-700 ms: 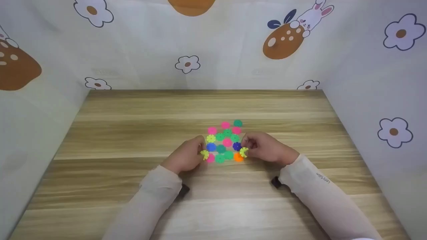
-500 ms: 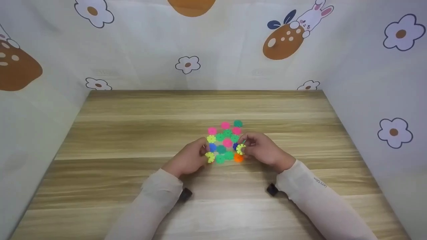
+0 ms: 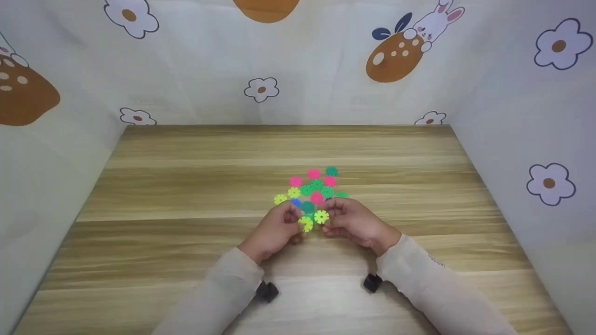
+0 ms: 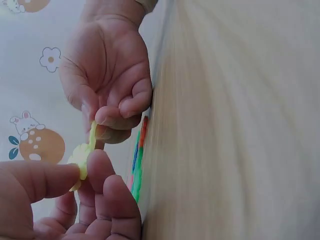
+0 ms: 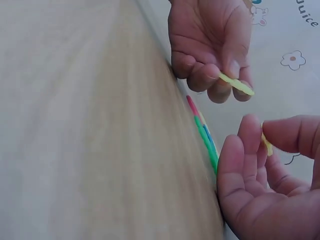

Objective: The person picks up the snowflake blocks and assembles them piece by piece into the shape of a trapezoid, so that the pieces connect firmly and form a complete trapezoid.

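My left hand (image 3: 275, 229) pinches a yellow snowflake disc (image 3: 306, 224) between thumb and fingers. A second yellow snowflake disc (image 3: 321, 217) is pinched by my right hand (image 3: 359, 224), a little to the right. In the head view the two discs are close together but apart. The left wrist view has the left-hand disc (image 4: 80, 157) very near the right-hand disc (image 4: 93, 134); whether they touch there I cannot tell. Seen from the right wrist, a gap lies between the left-hand disc (image 5: 237, 85) and the right-hand disc (image 5: 267, 144). Both hands are above the tabletop.
Several loose discs lie flat beyond the hands, among them a pink disc (image 3: 314, 174), a dark green disc (image 3: 331, 171) and a yellow disc (image 3: 280, 199). My hands partly cover a blue disc (image 3: 296, 203) and a green disc (image 3: 342, 195). Patterned cloth (image 3: 195, 70) walls surround the wooden table (image 3: 186, 186).
Both hands, each carrying its yellow disc, have moved inward and slightly toward me. A yellow disc at left and a green one at right have come into view; the orange disc is now hidden.
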The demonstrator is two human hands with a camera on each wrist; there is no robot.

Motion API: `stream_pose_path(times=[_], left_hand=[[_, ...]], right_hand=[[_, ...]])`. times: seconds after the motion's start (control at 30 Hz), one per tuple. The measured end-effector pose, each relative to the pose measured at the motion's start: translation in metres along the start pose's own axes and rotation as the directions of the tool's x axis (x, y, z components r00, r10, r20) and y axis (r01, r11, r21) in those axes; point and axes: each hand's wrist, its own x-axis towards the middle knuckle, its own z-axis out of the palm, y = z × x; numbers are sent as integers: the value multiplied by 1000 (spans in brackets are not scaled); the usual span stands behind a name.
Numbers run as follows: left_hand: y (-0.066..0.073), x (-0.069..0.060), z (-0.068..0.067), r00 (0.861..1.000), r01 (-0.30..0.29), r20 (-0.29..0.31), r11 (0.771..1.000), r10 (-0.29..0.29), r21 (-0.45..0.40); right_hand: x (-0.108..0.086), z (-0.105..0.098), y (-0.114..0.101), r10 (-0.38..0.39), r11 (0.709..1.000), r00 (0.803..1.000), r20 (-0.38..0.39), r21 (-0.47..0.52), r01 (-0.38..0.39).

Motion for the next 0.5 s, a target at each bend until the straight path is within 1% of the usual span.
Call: stream_pose_path(times=[0.1,0.23,0.37,0.5], left_hand=[[-1,2,0,1000,-2,-11,999,1,-42],[-4,5,-4,1000,-5,4,998,6,-69],[-7,6,-6,1000,12,21,995,-10,-99],[-10,8,-5,1000,25,18,992,-23,-125]], right_hand=[[0,-1,1,10,999,1000,23,32,-10],[0,-2,3,20,998,999,45,65,-23],[-1,-3,7,10,996,998,61,86,-16],[-2,-4,11,4,994,996,88,104,-13]])
